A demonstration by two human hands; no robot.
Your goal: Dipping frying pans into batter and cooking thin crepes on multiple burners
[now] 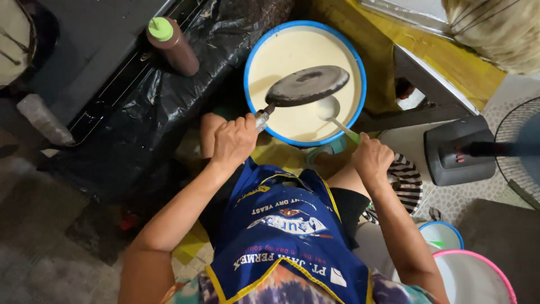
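Your left hand (233, 141) gripped the pan (315, 85) handle, holding it level and bare over the basin (304, 34) of batter (287, 56), while your right hand (371, 159) clasped the ladle (328, 108), its bowl dipped in the batter, nothing yet poured.

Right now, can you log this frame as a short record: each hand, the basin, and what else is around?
left hand: grips handle of a small dark round pan, held over the basin
right hand: holds a ladle, bowl dipped in batter
basin: blue-rimmed, filled with pale batter
apron: blue, worn by the person
nearby: brown squeeze bottle with green cap; fan at right
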